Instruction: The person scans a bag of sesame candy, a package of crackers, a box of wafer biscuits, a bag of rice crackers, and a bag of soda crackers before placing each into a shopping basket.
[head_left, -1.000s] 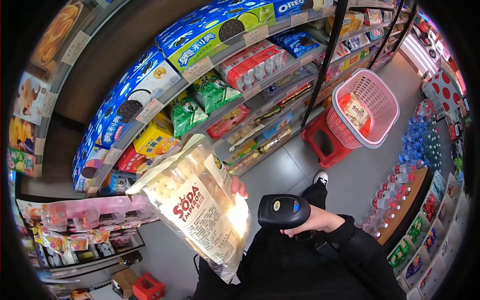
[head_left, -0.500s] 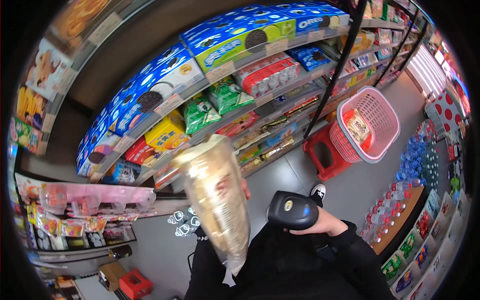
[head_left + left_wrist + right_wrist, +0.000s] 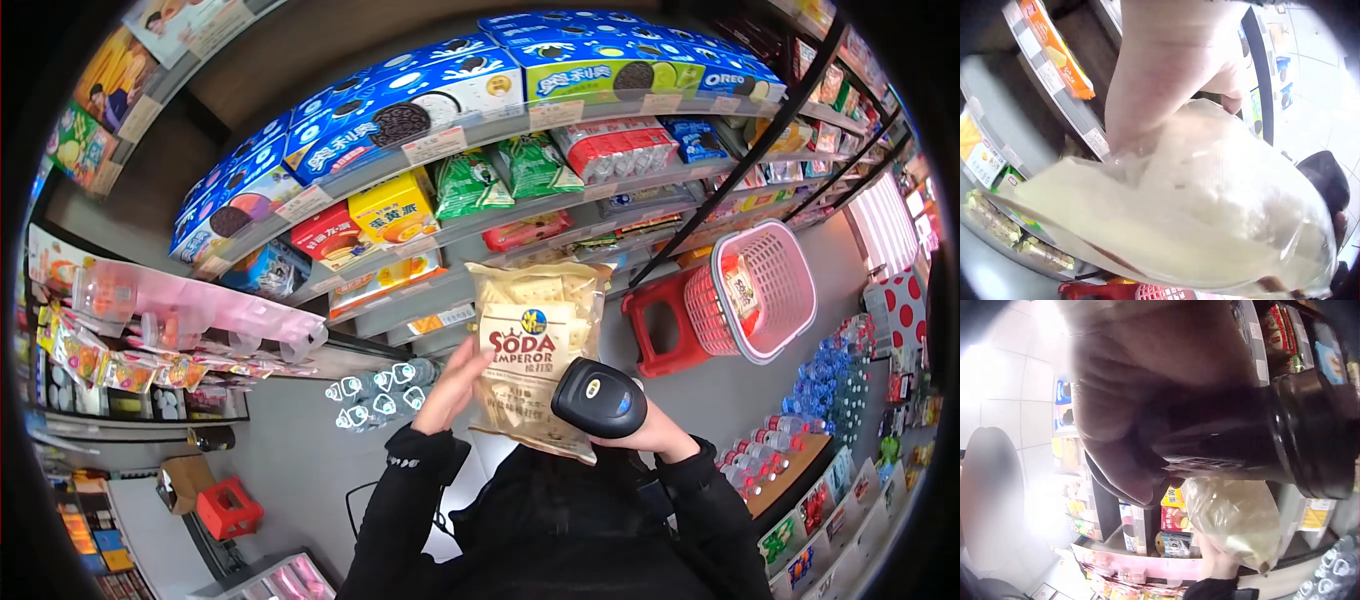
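A clear bag of soda crackers (image 3: 530,365), its label reading "Soda Emperor", is held upright before my body with its printed front facing the head camera. My left hand (image 3: 455,385) grips it by its left side; in the left wrist view the fingers of that hand (image 3: 1160,75) are partly hidden against the clear wrap. With my right hand (image 3: 655,430) I hold a black barcode scanner (image 3: 600,398), its head overlapping the bag's lower right corner in the head view. The right wrist view shows the right hand (image 3: 1147,369) wrapped round the scanner's handle (image 3: 1222,431).
Shelves ahead carry blue Oreo boxes (image 3: 400,110), green snack bags (image 3: 465,185) and a yellow box (image 3: 393,210). A pink basket (image 3: 775,325) with a packet inside stands on a red stool (image 3: 660,320). Bottles (image 3: 375,400) stand on the floor at left.
The cracker bag has turned from its text side, past edge-on, to its logo front, and shifted right beside the scanner. My left hand now shows at its left side. The head view has swung left.
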Available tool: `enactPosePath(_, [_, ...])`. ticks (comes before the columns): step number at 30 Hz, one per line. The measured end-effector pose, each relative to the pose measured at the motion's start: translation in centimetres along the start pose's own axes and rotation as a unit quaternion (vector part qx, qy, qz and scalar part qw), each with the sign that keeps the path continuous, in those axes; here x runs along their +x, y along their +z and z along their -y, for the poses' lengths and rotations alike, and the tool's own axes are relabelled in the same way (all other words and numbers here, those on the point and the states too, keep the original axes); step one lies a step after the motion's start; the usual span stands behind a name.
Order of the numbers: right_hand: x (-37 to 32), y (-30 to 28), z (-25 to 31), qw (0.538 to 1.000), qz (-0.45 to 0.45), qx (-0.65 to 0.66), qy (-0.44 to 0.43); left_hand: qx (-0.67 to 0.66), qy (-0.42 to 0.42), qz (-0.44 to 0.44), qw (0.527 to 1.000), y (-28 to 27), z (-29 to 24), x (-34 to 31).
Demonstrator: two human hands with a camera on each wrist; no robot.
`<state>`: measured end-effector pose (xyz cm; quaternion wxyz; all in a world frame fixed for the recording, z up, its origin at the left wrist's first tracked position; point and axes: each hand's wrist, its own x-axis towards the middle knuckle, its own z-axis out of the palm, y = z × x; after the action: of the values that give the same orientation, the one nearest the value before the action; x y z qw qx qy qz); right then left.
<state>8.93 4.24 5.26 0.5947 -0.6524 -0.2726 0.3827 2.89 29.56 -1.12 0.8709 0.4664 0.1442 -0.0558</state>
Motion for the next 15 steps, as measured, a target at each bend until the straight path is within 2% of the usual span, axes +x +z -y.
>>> enactPosePath(2, [0.5, -0.1, -0.8, 1.0, 0.009, 0.001, 0.03, 0.014, -0.01, 0.023, 1.0, -0.2, -1.0, -1.9])
enactPosePath(4, [1.1, 0.0, -1.2, 0.998, 0.007, 0.029, 0.063, 0.031, 0.017, 0.05, 0.998, -0.9, -0.8, -3.8])
enactPosePath(5, [1.4, 0.2, -1.1, 0.998, 0.012, 0.026, 0.061, 0.023, 0.019, 0.034, 0.999, -1.3, -0.4, -4.8])
enactPosePath(8, [2.5, 1.2, -1.4, 0.982, 0.036, 0.111, 0.15, -0.04, 0.027, -0.026, 0.998, -3.1, 2.7, -7.3])
enactPosePath(10, [3.5, 1.9, -2.1, 0.978, 0.063, 0.11, 0.163, -0.041, -0.019, -0.092, 0.995, -3.1, 3.7, -8.2])
enactPosePath(12, [4.4, 2.5, -2.9, 0.974, 0.076, 0.137, 0.161, -0.067, -0.029, -0.112, 0.991, -3.3, 4.3, -8.6])
enactPosePath(15, [5.9, 2.8, -4.6, 0.963, 0.105, 0.134, 0.209, -0.09, -0.034, -0.142, 0.985, -3.4, 4.5, -8.7])
